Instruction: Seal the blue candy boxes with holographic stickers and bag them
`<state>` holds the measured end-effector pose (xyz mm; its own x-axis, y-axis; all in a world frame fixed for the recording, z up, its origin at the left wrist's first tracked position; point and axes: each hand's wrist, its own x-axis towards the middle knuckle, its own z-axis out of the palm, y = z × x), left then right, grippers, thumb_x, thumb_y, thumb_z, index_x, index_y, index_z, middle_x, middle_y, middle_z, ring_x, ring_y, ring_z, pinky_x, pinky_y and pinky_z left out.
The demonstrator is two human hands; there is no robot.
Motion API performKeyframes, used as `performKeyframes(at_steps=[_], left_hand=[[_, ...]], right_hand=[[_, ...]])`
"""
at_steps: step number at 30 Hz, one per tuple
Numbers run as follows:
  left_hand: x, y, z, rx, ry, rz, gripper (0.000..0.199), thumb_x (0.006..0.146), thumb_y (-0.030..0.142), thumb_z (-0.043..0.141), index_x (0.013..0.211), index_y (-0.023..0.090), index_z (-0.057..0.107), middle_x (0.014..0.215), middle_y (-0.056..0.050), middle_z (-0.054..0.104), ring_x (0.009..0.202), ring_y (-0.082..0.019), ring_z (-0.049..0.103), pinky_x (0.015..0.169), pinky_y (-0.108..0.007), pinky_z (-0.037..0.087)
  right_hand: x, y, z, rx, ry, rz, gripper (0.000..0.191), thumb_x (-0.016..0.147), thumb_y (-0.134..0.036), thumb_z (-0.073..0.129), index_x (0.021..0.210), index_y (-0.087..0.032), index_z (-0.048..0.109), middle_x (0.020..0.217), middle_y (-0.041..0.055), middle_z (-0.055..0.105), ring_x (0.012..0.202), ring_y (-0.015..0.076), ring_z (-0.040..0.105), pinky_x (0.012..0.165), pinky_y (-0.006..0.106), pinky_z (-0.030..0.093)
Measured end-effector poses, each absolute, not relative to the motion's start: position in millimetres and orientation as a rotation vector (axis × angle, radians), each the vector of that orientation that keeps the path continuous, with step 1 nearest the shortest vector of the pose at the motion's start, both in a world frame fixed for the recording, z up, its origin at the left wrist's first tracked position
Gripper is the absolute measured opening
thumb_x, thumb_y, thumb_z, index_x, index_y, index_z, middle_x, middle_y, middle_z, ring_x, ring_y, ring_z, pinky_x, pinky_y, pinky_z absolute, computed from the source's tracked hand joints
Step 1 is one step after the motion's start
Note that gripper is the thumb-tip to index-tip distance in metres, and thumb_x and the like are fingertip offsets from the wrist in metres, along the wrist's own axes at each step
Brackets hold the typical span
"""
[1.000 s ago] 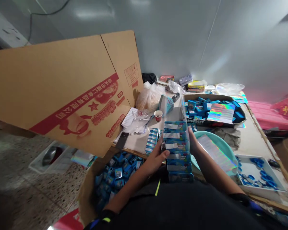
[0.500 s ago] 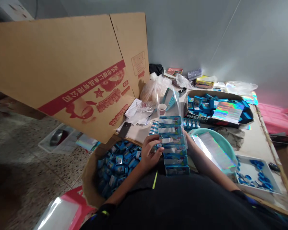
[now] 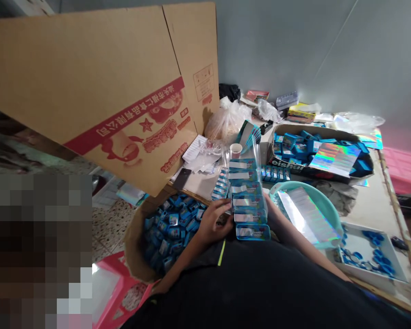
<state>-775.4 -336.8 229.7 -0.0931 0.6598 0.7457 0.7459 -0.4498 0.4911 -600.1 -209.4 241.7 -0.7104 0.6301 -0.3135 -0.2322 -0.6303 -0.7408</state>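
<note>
In front of my body stands a clear plastic tray [image 3: 259, 160] with several small blue containers [image 3: 252, 232] stacked in a column, each with a pale label strip. My left hand [image 3: 215, 221] is at its left edge, with the thumb and fingers curled in against the lower part. From the right side my right hand [image 3: 270, 206] holds the tray; most of its fingers are hidden behind it. Just left of the tray, a row of similar blue containers [image 3: 220, 183] lies on the table, and another row [image 3: 276, 173] lies to the right.
A big cardboard box [image 3: 130, 59] with a raised flap holds many blue containers [image 3: 174, 233]. On the table [image 3: 373, 192] are a teal basin [image 3: 335, 224] with shiny sheets, a filled black carton [image 3: 277, 163], a white tray [image 3: 399, 269] of blue caps and a paper cup [image 3: 235, 150]. Pixelation covers the lower left.
My left hand's fingers have drawn back from over the blue containers to the tray's left edge. The view has shifted slightly, and a pixelated patch now covers the lower left.
</note>
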Motion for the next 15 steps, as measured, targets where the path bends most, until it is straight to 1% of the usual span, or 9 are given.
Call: performKeyframes(at_steps=[3,5,7,11,13,14,15], left_hand=[[-774.1,-333.0,223.3,-2.017,-1.625,-1.574,0.057,0.089,0.010,0.064,0.143,0.018,0.048,0.122,-0.016,0.068,0.114,-0.024,0.068,0.091,-0.039,0.061],[-775.0,-332.2,217.0,-2.039,-1.572,-1.580,0.058,0.089,0.005,0.061,0.144,0.018,0.047,0.123,-0.016,0.069,0.113,-0.024,0.069,0.090,-0.038,0.061],[-777.5,-334.1,211.8,-2.106,-1.501,-1.602,0.056,0.090,0.002,0.059,0.142,0.019,0.050,0.121,-0.014,0.070,0.108,-0.023,0.071,0.085,-0.036,0.062],[-778.6,-344.5,204.4,-2.174,-1.460,-1.699,0.046,0.093,0.007,0.056,0.135,0.026,0.056,0.113,-0.008,0.074,0.096,-0.020,0.073,0.077,-0.031,0.061],[-774.4,-349.7,199.8,-2.091,-1.554,-1.834,0.044,0.098,0.011,0.051,0.137,0.028,0.053,0.108,-0.006,0.073,0.094,-0.018,0.073,0.079,-0.032,0.060],[-771.9,-351.3,197.4,-2.026,-1.631,-1.921,0.044,0.100,0.015,0.049,0.142,0.028,0.048,0.108,-0.007,0.072,0.096,-0.019,0.072,0.082,-0.034,0.060],[-769.7,-351.7,195.4,-1.977,-1.734,-2.007,0.047,0.101,0.023,0.052,0.147,0.026,0.042,0.112,-0.010,0.071,0.102,-0.021,0.071,0.088,-0.037,0.060]], right_hand=[[-601.0,-212.8,241.0,-0.774,-0.878,2.381,0.050,0.082,-0.061,0.075,0.115,-0.024,0.068,0.100,0.0041,0.076,0.099,0.0274,0.071,0.081,0.037,0.060],[-599.7,-215.9,241.8,-0.774,-0.871,2.430,0.052,0.080,-0.062,0.077,0.114,-0.024,0.069,0.102,0.0047,0.076,0.101,0.0283,0.071,0.083,0.038,0.060],[-596.4,-220.0,242.6,-0.787,-0.894,2.460,0.053,0.080,-0.063,0.077,0.115,-0.025,0.069,0.103,0.0055,0.076,0.104,0.0296,0.071,0.085,0.040,0.060],[-587.3,-226.5,240.1,-0.850,-0.949,2.415,0.057,0.079,-0.067,0.076,0.122,-0.030,0.068,0.106,0.0057,0.075,0.108,0.0321,0.069,0.088,0.045,0.060],[-584.5,-226.6,237.4,-0.867,-1.002,2.397,0.061,0.078,-0.069,0.076,0.125,-0.033,0.068,0.108,0.0066,0.075,0.110,0.0340,0.069,0.089,0.048,0.060],[-583.8,-226.0,236.2,-0.857,-1.043,2.400,0.063,0.077,-0.071,0.076,0.127,-0.033,0.067,0.109,0.0073,0.075,0.111,0.0350,0.068,0.089,0.050,0.060],[-583.4,-225.3,235.4,-0.835,-1.092,2.411,0.065,0.077,-0.073,0.074,0.128,-0.033,0.067,0.110,0.0083,0.075,0.112,0.0363,0.068,0.089,0.051,0.060]])
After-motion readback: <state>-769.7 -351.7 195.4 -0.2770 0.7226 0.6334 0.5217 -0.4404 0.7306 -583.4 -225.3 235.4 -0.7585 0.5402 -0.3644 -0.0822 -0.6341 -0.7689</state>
